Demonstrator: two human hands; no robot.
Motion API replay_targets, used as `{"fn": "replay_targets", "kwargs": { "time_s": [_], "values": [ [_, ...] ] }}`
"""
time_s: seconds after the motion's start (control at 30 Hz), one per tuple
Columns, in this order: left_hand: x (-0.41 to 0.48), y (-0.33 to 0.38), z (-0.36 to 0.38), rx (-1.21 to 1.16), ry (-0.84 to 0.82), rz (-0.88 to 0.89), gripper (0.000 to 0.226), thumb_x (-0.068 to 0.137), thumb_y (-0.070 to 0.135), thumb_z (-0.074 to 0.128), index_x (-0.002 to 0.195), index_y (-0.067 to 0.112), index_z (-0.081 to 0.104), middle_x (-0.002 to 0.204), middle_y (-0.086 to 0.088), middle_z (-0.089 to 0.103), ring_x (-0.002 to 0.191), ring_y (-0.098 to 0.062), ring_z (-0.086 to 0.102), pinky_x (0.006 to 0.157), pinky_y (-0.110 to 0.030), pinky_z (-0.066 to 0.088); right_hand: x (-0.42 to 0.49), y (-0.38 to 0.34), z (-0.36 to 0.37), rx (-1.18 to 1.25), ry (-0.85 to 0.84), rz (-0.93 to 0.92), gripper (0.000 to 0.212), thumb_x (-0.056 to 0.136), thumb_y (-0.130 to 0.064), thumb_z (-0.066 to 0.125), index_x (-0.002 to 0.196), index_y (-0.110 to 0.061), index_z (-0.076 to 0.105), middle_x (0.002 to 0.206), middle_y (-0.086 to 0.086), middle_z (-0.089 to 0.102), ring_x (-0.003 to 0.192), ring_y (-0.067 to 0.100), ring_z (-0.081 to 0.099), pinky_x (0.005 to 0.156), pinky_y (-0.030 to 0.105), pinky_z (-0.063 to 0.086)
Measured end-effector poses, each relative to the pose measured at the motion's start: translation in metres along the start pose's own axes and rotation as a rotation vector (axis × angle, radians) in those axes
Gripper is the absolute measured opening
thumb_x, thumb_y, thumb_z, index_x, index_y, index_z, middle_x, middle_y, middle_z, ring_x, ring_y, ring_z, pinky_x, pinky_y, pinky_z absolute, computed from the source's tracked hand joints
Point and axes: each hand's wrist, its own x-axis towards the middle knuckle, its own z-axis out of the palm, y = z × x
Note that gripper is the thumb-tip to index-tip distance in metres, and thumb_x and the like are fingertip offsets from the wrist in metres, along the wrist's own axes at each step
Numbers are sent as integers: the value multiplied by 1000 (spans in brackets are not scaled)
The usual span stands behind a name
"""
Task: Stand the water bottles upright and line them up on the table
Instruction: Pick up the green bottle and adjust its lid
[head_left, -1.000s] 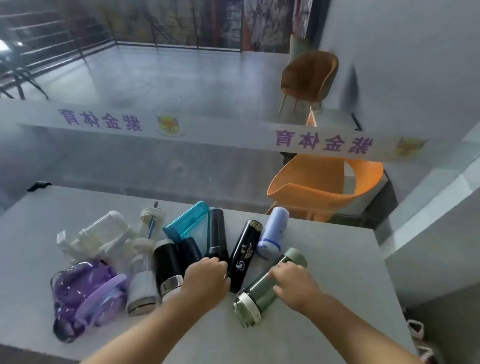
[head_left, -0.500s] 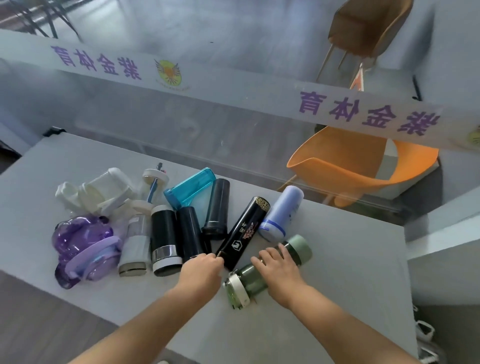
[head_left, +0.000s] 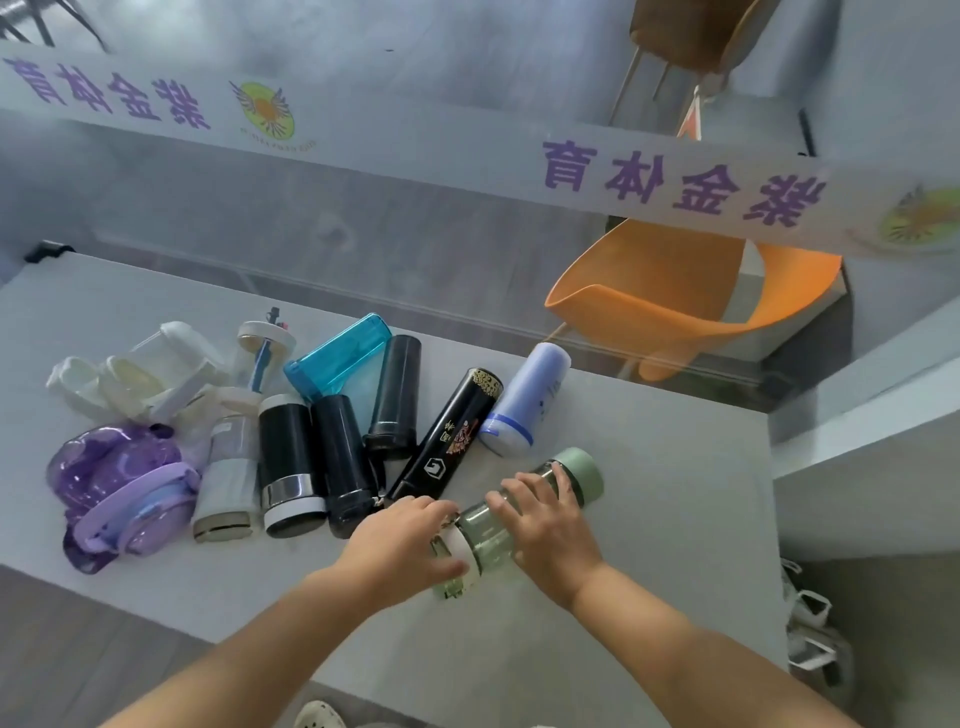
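Observation:
Several water bottles lie on their sides on the grey table (head_left: 649, 519). The green glass bottle (head_left: 488, 530) with a pale green cap lies nearest me. My right hand (head_left: 545, 525) wraps over its middle and my left hand (head_left: 410, 545) grips its white lower end. Just behind it lie a black bottle with gold print (head_left: 449, 439) and a lavender bottle (head_left: 524, 400). Further left lie three dark flasks (head_left: 291, 462), a teal bottle (head_left: 337, 358), a white one (head_left: 228, 473), clear ones (head_left: 140, 374) and a purple jug (head_left: 114, 483).
A glass wall with a white banner (head_left: 467, 156) runs along the table's far edge. An orange chair (head_left: 691, 291) stands behind the glass. The table's near edge is close to my arms. White bags (head_left: 810, 623) sit on the floor at the right.
My left hand has moved right from the dark flasks onto the green bottle's white end. My right hand stays on the bottle's body. My view has tilted down.

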Motion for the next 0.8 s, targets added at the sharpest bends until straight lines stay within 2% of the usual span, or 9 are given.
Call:
{"fn": "replay_targets", "kwargs": {
  "time_s": [0.07,0.23,0.37,0.47,0.57,0.67,0.8],
  "values": [
    [2,9,-6,-37,15,16,70,71,60,58,132,35,35,122,14,51,113,-7,47,89,-27,41,-3,4,-4,55,53,57,72,43,-16,77,111,-22,52,107,1,62,106,21,45,96,59,42],
    [11,35,-25,-133,86,74,87,65,58,65,138,33,24,127,13,47,109,-9,50,86,-26,43,-7,13,-20,252,225,243,65,53,-22,75,113,-21,49,108,3,58,104,20,45,94,57,45],
    [19,60,-44,-278,224,114,77,62,49,73,128,33,35,116,14,53,90,-8,55,79,-23,48,-10,20,-34,404,353,445,70,53,-24,80,113,-22,46,107,4,62,99,18,45,80,40,52],
    [27,80,-53,-336,297,136,69,61,46,74,119,35,40,104,16,54,84,-7,54,73,-21,47,-16,27,-40,484,360,570,74,52,-34,84,115,-24,45,108,2,63,94,23,55,69,35,52],
    [33,100,-60,-362,298,187,62,61,46,74,114,39,42,101,19,53,85,-6,54,74,-24,48,-26,30,-43,543,348,666,76,52,-42,83,118,-21,50,106,-3,63,94,20,58,69,32,52],
    [37,116,-62,-323,260,248,63,63,47,71,118,40,42,111,19,54,90,-5,51,79,-28,49,-36,28,-48,586,350,780,75,54,-45,83,119,-23,52,105,-7,62,97,14,59,75,25,49],
    [38,130,-64,-230,201,379,71,68,47,70,130,38,36,124,19,49,97,0,43,76,-17,35,-45,22,-60,668,317,929,68,57,-50,80,115,-32,48,105,-13,61,96,7,59,79,21,46]
  ]
}}
